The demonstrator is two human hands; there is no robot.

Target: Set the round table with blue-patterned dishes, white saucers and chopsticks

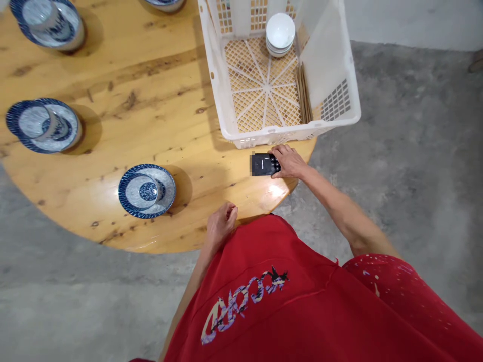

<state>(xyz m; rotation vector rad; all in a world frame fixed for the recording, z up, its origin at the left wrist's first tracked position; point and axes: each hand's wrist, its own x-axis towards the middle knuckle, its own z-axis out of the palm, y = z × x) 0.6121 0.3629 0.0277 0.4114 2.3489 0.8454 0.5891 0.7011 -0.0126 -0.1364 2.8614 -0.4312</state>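
Observation:
A black smartphone (261, 164) lies on the table just in front of the white basket, its back with round camera lenses facing up. My right hand (289, 161) is closed around its right end, thumb on the near side and fingers on the far side. My left hand (222, 221) rests at the table's near edge against the red shirt, its fingers curled in with nothing seen in them. Left of that hand stands a blue-and-white bowl (168, 188) with a cup (132, 190) in it.
A white plastic basket (277, 132) holds stacked white bowls (280, 31) and a bundle of chopsticks (303, 93). More blue-and-white dish sets (71, 138) stand on the left of the wooden table (151, 105). Its rounded edge borders a grey concrete floor (407, 125).

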